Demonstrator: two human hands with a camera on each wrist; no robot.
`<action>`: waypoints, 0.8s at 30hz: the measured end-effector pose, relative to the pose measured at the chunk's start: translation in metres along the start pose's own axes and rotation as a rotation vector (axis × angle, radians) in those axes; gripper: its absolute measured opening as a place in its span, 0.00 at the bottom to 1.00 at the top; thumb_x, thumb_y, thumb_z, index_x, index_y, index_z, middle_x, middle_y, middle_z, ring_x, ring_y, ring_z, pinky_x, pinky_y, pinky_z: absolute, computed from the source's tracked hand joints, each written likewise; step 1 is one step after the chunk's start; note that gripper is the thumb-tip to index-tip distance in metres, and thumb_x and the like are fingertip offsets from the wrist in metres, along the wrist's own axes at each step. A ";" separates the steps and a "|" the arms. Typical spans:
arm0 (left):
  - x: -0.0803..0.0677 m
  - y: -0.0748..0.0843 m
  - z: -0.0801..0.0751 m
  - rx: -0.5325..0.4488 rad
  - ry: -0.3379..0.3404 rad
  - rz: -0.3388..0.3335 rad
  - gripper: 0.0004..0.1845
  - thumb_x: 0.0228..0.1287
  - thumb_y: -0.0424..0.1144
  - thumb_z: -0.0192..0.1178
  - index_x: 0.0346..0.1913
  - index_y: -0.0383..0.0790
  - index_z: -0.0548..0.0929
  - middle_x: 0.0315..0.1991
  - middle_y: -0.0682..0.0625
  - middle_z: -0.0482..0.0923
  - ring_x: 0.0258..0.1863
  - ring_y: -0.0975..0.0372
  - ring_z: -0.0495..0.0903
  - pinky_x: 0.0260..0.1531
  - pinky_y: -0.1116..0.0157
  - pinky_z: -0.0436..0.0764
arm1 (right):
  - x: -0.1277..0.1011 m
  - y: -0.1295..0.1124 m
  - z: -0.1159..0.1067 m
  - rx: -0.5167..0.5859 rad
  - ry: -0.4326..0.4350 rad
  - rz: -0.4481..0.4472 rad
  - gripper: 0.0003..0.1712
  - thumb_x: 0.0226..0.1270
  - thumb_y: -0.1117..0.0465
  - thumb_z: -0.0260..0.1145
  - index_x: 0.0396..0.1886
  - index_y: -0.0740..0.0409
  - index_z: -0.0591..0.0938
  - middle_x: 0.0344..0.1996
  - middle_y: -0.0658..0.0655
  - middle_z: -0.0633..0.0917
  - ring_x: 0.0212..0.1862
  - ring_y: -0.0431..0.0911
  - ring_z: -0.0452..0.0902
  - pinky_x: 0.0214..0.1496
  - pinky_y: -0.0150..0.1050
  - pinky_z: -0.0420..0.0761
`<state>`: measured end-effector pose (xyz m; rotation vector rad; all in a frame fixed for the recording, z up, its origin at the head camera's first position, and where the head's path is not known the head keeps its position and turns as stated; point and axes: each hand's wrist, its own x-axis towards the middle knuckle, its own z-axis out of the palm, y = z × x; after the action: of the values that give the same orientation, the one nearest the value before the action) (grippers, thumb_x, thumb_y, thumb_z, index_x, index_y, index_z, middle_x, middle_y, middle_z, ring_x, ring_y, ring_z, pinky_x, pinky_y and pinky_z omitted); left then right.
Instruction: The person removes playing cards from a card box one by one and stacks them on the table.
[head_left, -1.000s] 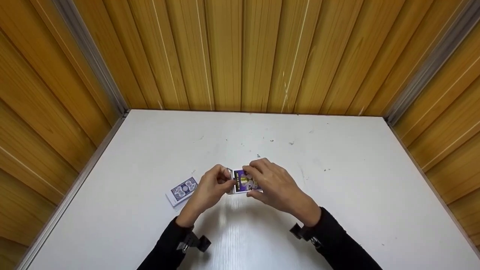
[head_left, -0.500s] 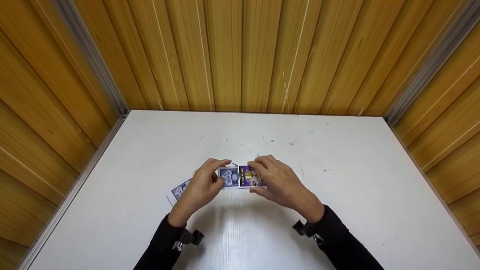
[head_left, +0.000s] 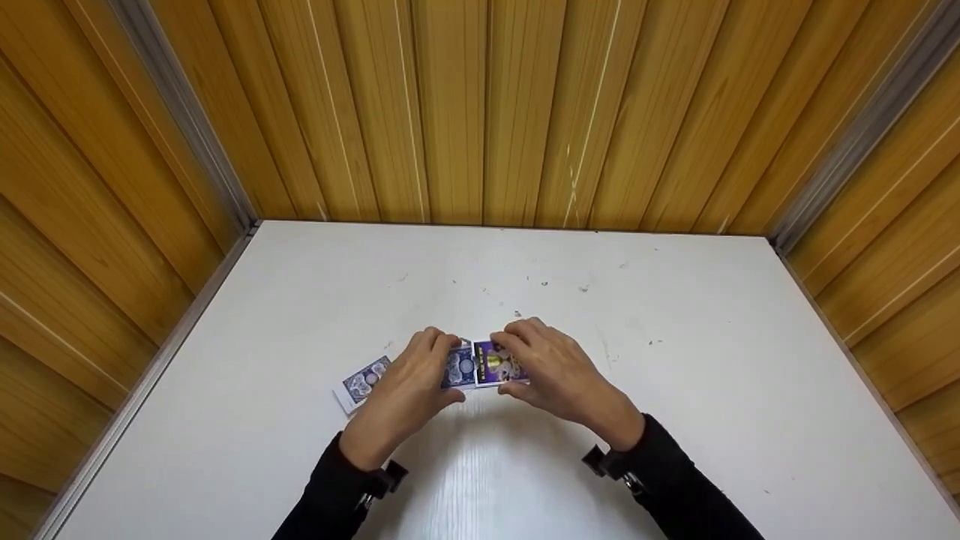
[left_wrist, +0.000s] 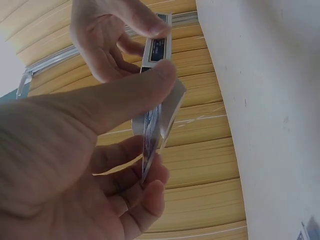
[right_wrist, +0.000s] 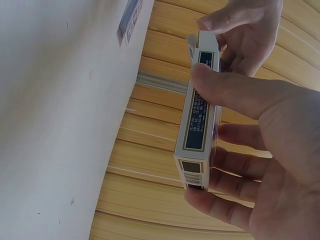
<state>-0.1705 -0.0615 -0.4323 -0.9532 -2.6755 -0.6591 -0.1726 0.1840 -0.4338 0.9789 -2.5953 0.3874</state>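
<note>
Above the table, my right hand (head_left: pixel 562 379) holds a playing card box (head_left: pixel 496 364) with a purple and gold picture on its face. In the right wrist view the thumb lies along the narrow printed side of the white-edged box (right_wrist: pixel 195 125), fingers behind. Blue-backed playing cards (head_left: pixel 459 367) stick out of the box's left end. My left hand (head_left: pixel 405 394) grips these cards between thumb and fingers. A pale open flap (left_wrist: pixel 172 105) stands beside the cards (left_wrist: pixel 151 125) in the left wrist view.
A stack of blue-backed cards (head_left: pixel 365 380) lies on the white table (head_left: pixel 675 420), left of and partly behind the left hand. Yellow wood-look panels (head_left: pixel 510 112) rise behind the table and at both sides.
First the left fingers were at the box's end with no blue card back showing there. Cards then appeared beside the box, and the left hand now covers more of them. The right hand barely moved.
</note>
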 end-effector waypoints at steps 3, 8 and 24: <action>-0.001 0.003 0.000 0.076 0.013 0.026 0.38 0.48 0.38 0.83 0.62 0.33 0.77 0.48 0.47 0.74 0.43 0.59 0.74 0.42 0.63 0.81 | 0.000 0.000 0.000 0.000 -0.001 0.002 0.40 0.53 0.52 0.85 0.64 0.58 0.79 0.55 0.55 0.80 0.54 0.48 0.77 0.51 0.44 0.82; -0.001 0.002 -0.003 0.124 0.029 0.041 0.37 0.49 0.34 0.82 0.63 0.32 0.79 0.47 0.45 0.74 0.43 0.56 0.76 0.42 0.62 0.82 | 0.001 0.001 0.000 0.008 -0.004 0.014 0.39 0.54 0.51 0.84 0.64 0.57 0.80 0.55 0.55 0.80 0.54 0.48 0.78 0.50 0.44 0.82; -0.010 -0.031 -0.041 0.036 -0.059 -0.246 0.38 0.56 0.27 0.73 0.70 0.26 0.71 0.56 0.34 0.75 0.52 0.47 0.75 0.46 0.54 0.81 | 0.000 0.013 -0.003 0.002 0.033 0.058 0.39 0.54 0.49 0.84 0.63 0.59 0.79 0.54 0.57 0.81 0.53 0.50 0.78 0.45 0.44 0.83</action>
<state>-0.1805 -0.1080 -0.4101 -0.6489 -2.8748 -0.6369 -0.1811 0.1947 -0.4322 0.8914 -2.5991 0.4173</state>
